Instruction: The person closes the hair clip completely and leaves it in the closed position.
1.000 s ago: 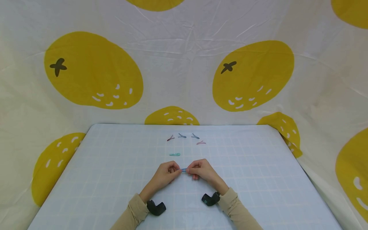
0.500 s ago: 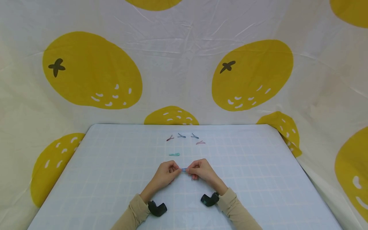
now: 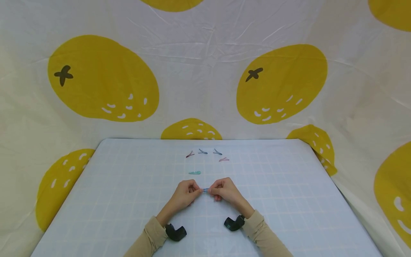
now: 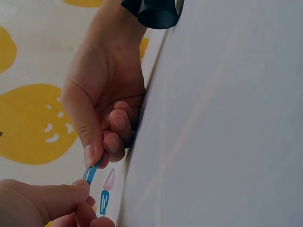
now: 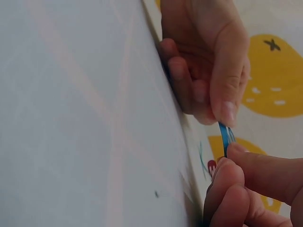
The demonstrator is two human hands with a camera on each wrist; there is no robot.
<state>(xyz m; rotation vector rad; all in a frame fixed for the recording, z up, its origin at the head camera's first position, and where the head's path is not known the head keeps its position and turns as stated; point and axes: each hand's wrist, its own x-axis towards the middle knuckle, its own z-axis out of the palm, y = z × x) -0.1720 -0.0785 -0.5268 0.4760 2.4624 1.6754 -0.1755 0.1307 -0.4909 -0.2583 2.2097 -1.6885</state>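
Note:
Between the two hands, near the middle of the table, is a blue snap hair clip [image 3: 206,190], held level. My left hand [image 3: 185,193] pinches one end between thumb and fingertips. At the other end the thumb and fingertips of my right hand [image 3: 226,190] pinch it. Up close in the left wrist view, the clip [image 4: 88,175] shows a slim blue frame; most of it is hidden under the fingertips. Just beyond the hands lies a teal hair clip [image 3: 194,172], flat on the table.
Farther back on the white gridded table [image 3: 128,200] lie a dark red clip [image 3: 190,154], a dark blue clip [image 3: 203,151], a second dark blue clip [image 3: 217,152] and a pink clip [image 3: 224,159], with their parts spread apart. A fruit-print cloth [image 3: 199,82] hangs behind.
Both hands stay in place with their pinch on the blue hair clip, whose visible middle shifts very slightly. The other clips lie as before.

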